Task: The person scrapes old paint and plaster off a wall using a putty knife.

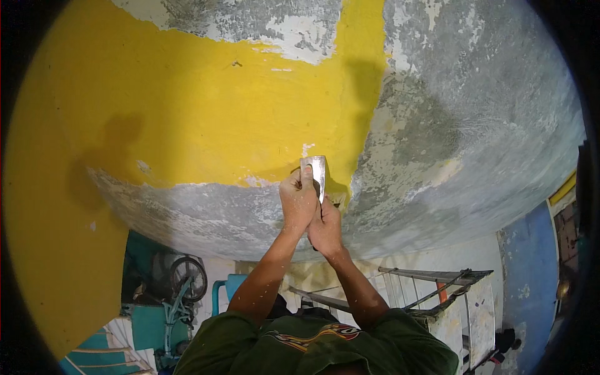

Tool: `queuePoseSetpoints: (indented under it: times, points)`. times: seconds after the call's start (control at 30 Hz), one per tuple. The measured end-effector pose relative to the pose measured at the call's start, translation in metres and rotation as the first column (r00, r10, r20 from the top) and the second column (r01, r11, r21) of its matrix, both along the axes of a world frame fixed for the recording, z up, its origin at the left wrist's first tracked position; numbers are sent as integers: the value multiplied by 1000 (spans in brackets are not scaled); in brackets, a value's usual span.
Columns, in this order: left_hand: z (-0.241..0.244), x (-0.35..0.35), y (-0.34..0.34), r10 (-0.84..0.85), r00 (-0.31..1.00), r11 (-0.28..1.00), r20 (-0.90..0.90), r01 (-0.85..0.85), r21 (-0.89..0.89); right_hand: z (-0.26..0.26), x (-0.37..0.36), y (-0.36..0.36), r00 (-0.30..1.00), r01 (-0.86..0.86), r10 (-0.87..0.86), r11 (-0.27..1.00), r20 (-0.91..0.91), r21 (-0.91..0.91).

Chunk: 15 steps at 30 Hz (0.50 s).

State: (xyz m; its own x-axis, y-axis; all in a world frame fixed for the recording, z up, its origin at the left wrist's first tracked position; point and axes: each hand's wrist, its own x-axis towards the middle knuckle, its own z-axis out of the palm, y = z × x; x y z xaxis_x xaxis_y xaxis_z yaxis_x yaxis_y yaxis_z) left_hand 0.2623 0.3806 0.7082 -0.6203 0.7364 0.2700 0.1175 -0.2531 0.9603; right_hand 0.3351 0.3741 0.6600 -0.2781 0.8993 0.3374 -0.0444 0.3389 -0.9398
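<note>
My left hand presses its thumb on the flat metal blade of a scraper, near the blade's top. My right hand is closed lower down, around the scraper's handle, which is mostly hidden by the fingers. The two hands touch. The blade lies against or just in front of a wall with yellow paint, close to the paint's lower edge. Bare grey plaster shows to the right of the paint, and also above and below it. Pale flakes dot both forearms.
A wooden rack or ladder-like frame stands at the lower right, beside a blue wall section. At the lower left are a bicycle and a blue plastic chair. A small hook or nail sticks out of the yellow wall.
</note>
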Motion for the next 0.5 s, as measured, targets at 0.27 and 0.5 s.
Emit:
queuePoseSetpoints:
  times: [0.27, 0.5]
  points:
    - [54, 12, 3, -122, 986, 983, 114, 104, 150, 58, 20, 8, 998, 9, -11, 1000, 64, 25]
    - [-20, -2, -29, -236, 944, 971, 230, 238, 19, 10, 42, -16, 987, -149, 102, 859, -122, -489]
